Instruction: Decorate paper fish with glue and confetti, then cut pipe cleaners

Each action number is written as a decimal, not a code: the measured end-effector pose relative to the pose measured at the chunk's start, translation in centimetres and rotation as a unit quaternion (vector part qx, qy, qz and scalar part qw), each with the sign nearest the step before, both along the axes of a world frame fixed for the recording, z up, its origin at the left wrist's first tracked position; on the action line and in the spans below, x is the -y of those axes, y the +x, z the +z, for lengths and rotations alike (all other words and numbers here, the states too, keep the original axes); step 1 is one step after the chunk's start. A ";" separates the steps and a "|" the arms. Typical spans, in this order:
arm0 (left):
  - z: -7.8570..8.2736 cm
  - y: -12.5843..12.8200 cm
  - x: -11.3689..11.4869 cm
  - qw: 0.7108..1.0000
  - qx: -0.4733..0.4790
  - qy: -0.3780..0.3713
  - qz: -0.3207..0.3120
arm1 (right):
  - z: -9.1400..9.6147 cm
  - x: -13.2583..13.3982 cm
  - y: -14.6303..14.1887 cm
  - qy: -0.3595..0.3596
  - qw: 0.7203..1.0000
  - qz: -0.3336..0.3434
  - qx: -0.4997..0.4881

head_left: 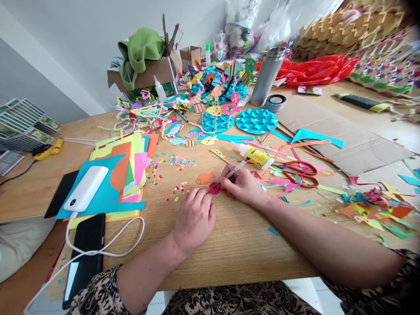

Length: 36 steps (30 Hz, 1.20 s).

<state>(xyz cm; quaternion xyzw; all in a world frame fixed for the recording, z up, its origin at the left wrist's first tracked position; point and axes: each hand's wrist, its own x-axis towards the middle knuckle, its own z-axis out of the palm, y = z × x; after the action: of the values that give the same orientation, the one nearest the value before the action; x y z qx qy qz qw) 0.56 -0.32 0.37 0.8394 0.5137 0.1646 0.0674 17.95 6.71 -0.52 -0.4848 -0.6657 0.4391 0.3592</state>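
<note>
My right hand [243, 183] is closed around a slim pen [240, 166] with a pale barrel, its tip down on a small red paper cutout [214, 188]. My left hand [196, 214] lies palm down on the table, its fingers extended and their tips at the left edge of the red cutout. Part of that cutout is hidden under the fingers. An orange paper fish [205, 177] lies just beyond my left fingertips. Further back is a yellow spotted paper fish [218, 153] beside a thin stick [219, 156]. Small paper dots [180, 188] are scattered to the left.
A glue bottle [257, 156] and red-handled scissors [300, 173] lie beyond my right hand, among paper strips. Coloured sheets [133, 175] with a white power bank [86, 188] and a phone [85, 258] are left. Behind stand a metal flask [267, 76] and blue textured discs [256, 121].
</note>
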 end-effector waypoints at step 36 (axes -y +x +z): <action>-0.2 0.0 0.0 1.000 0.003 0.009 -0.006 | -0.3 -0.2 0.0 0.002 1.000 0.001 -0.006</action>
<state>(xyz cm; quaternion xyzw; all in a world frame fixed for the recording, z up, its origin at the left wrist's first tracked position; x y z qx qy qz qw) 0.51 -0.31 0.20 0.8425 0.5069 0.1715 0.0621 17.98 6.89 -0.86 -0.4805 -0.6649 0.4413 0.3638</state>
